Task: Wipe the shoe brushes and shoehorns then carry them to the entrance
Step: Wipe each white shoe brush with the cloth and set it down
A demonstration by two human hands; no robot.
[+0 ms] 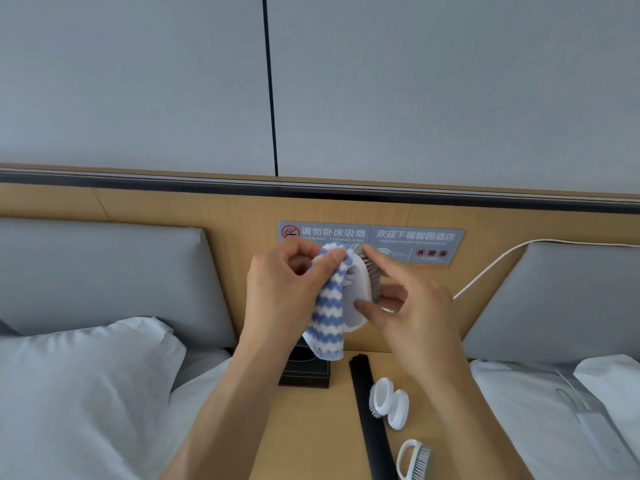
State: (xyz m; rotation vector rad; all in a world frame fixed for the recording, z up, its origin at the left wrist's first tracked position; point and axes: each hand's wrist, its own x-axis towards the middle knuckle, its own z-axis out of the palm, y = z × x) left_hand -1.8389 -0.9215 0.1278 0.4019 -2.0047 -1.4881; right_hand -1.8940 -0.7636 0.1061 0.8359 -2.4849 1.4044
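My right hand (412, 306) holds a white shoe brush (362, 289) with grey bristles upright in the air above the nightstand, fingers pinching its top and lower edge. My left hand (287, 289) pinches a blue and white zigzag cloth (327, 317) against the brush's white back; the cloth hangs down below. On the wooden nightstand (311, 427) lie a long black shoehorn (369, 417), two small white brushes (388, 403) side by side, and another white brush with a handle (414, 459) near the front.
A dark box (306, 370) stands at the back of the nightstand. Beds with white pillows (76, 382) flank it on both sides. A silver shoehorn-like item (585, 420) lies on the right bed. A white cable (491, 265) runs along the headboard.
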